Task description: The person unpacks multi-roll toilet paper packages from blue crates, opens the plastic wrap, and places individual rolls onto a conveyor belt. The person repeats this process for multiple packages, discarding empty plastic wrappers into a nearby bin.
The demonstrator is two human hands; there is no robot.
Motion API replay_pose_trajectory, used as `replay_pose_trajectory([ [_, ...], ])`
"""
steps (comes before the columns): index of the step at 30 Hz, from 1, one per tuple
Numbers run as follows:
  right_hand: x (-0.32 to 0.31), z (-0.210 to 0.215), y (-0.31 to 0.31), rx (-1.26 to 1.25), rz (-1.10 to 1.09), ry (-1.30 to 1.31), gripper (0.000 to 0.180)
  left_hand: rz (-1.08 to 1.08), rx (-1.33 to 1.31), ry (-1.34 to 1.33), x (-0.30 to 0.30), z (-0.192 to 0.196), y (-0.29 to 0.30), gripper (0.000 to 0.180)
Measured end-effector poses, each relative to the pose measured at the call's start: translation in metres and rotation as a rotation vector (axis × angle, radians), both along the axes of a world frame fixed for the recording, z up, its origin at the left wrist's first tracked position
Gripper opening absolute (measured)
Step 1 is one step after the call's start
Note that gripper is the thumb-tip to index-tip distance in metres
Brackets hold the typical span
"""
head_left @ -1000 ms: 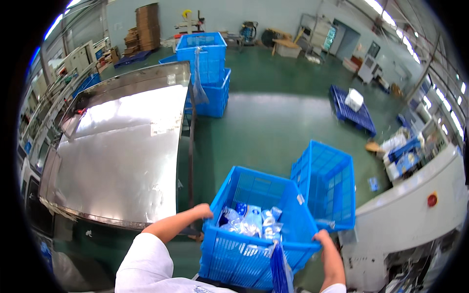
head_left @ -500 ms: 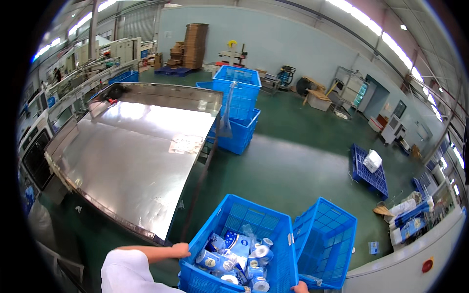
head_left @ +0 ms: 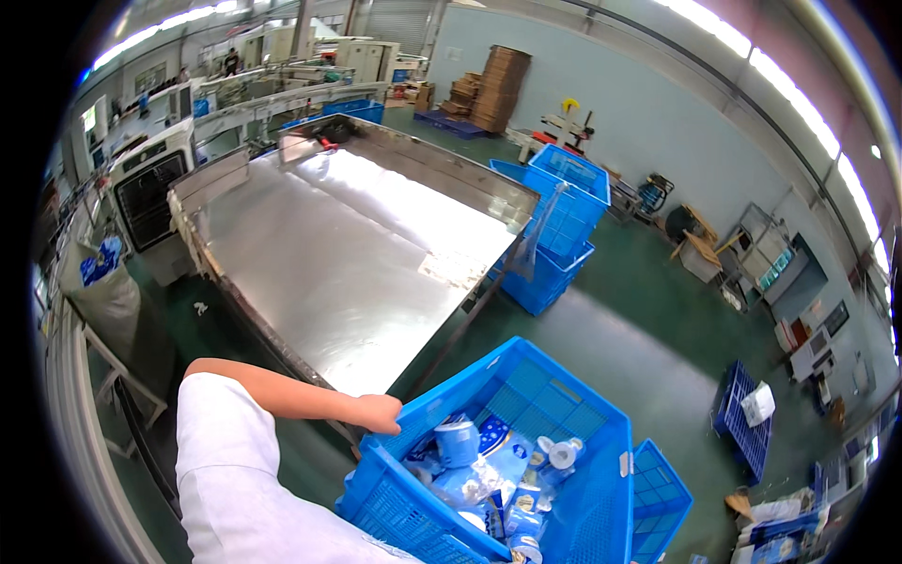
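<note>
A large blue plastic crate [head_left: 587, 414] with lattice walls fills the lower middle of the view. My left hand [head_left: 378, 414] is closed over its left rim, at the corner beside the metal table [head_left: 310, 254]. Inside lie several blue-and-white wrapped packs and paper rolls, among them an upright wrapped roll [head_left: 458, 444], a flat dotted pack [head_left: 507, 453] and a white-ended roll [head_left: 562, 456]. My right hand is out of the picture; the crate's near right corner is cut off by the lower edge.
Another blue crate [head_left: 660, 498] stands just right of the held one. Stacked blue crates [head_left: 564, 211] stand beyond the table's far right corner. A blue pallet [head_left: 742, 423] carrying a white bundle [head_left: 758, 404] lies farther right. A stuffed white sack [head_left: 113, 305] stands at left.
My view has swung left and tilted. The held crate appears larger and higher, with its left corner near the table's front edge. My right hand, earlier at the crate's near right corner, has left the view.
</note>
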State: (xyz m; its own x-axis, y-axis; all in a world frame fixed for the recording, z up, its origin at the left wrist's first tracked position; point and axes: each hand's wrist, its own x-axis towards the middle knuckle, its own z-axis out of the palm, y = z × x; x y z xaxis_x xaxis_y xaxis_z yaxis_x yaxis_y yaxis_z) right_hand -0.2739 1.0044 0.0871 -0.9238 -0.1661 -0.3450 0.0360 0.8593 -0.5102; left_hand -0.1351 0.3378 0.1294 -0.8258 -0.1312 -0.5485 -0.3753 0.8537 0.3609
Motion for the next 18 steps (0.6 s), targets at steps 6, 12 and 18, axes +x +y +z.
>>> replay_pose_trajectory([
  [6,-0.004,0.079,-0.018,0.007,-0.087,0.137,0.028,0.061,0.025,0.223,0.021,0.050,-0.017,0.044],
  [12,0.029,0.221,-0.138,-0.273,0.012,0.256,0.031,0.207,0.057,0.439,0.052,0.080,-0.044,0.041],
  [18,-0.044,0.241,-0.221,-0.262,0.223,0.523,0.038,0.416,0.137,0.689,0.065,0.056,-0.086,0.035],
])
